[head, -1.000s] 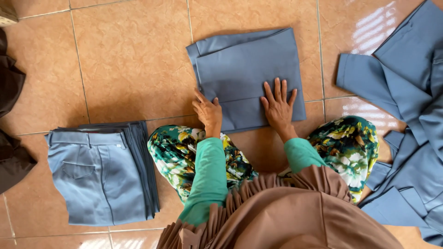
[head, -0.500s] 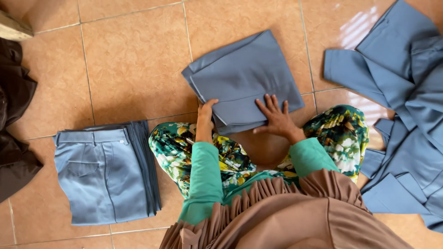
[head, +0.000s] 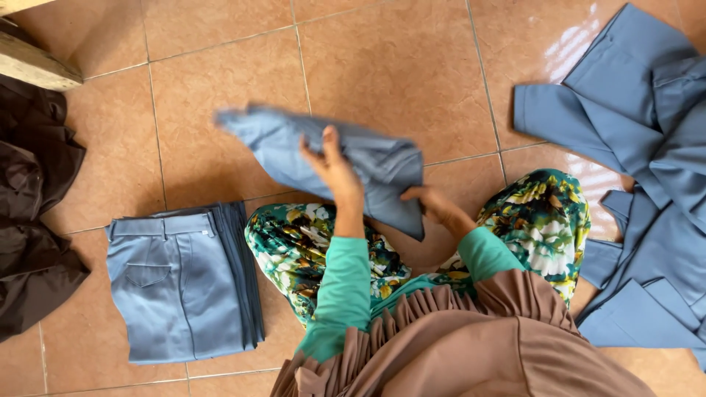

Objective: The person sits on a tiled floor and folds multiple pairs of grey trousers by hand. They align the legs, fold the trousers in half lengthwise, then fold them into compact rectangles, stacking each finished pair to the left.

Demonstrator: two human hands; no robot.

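I sit on an orange tiled floor and hold a folded pair of grey-blue trousers point(head: 368, 158) lifted off the tiles in front of my knees. My left hand point(head: 332, 167) grips it from above near its middle. My right hand point(head: 434, 204) holds its right edge from below. The garment is blurred and tilts down toward the left. A stack of folded grey-blue trousers point(head: 180, 283) lies on the floor to my left, beside my knee.
A heap of unfolded grey-blue garments point(head: 640, 147) lies at the right. Dark brown clothing point(head: 33, 213) is piled at the left edge, under a wooden plank point(head: 37, 62) in the top left corner.
Both hands pressed the folded trousers flat on the floor, then gripped them. The trousers are now lifted and swung leftward toward the stack.
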